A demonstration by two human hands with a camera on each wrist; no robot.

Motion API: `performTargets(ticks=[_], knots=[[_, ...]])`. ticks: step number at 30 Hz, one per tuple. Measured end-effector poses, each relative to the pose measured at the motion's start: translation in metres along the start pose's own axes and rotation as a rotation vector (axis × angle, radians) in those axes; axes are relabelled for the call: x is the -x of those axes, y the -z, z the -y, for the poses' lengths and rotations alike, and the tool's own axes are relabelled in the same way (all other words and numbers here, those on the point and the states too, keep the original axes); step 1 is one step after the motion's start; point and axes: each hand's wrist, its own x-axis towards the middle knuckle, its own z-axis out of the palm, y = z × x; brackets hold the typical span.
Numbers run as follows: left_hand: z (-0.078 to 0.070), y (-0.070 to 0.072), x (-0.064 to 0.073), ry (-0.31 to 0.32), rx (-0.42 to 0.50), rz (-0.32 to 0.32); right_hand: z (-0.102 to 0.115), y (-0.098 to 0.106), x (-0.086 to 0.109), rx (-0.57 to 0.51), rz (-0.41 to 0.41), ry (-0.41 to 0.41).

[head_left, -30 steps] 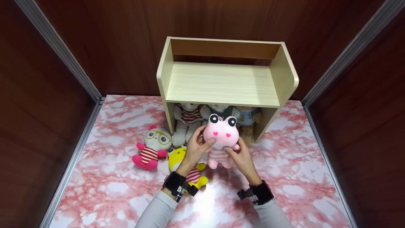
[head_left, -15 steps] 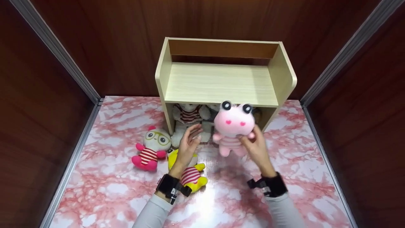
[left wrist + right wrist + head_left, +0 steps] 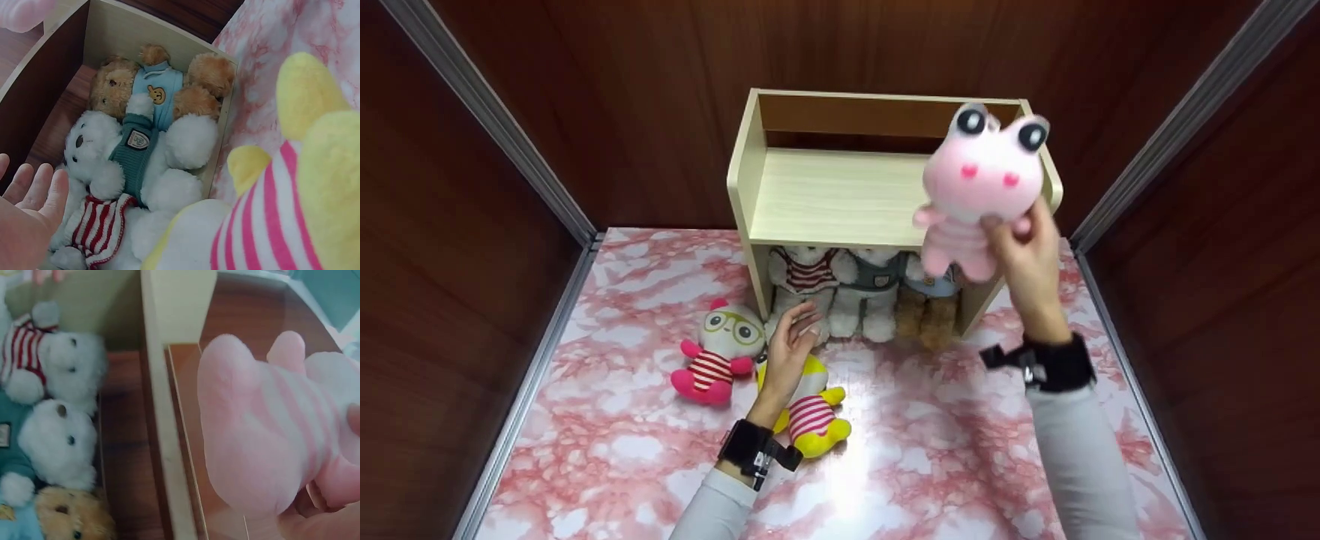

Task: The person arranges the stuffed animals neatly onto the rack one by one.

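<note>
Wooden shelf, three plush bears in its lower compartment, right hand pinching pink plush toy near upper tier, left hand loosely extended.

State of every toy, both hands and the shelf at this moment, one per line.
Pink frog plush: lifted, slightly tilted
Right hand: gripping the plush's side
Left hand: fingers extended, holding nothing
Yellow plush: lying down, partly hidden
Panda plush: lying face up
Three bears: seated side by side in the lower compartment
Shelf: standing upright
</note>
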Motion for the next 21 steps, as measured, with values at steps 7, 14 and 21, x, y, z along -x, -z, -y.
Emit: performTargets(ticks=[7,14,21], knots=[[0.003,0.003,0.002,0.004,-0.022,-0.029,-0.003,-0.007,-0.051,-0.088,-0.039,-0.02],[0.005,0.005,0.006,0.009,-0.052,-0.047,-0.025,-0.016,-0.081,-0.225,0.039,-0.12],[0.007,0.008,0.009,0.043,-0.073,-0.052,-0.04,-0.019,-0.101,-0.385,0.062,-0.17]])
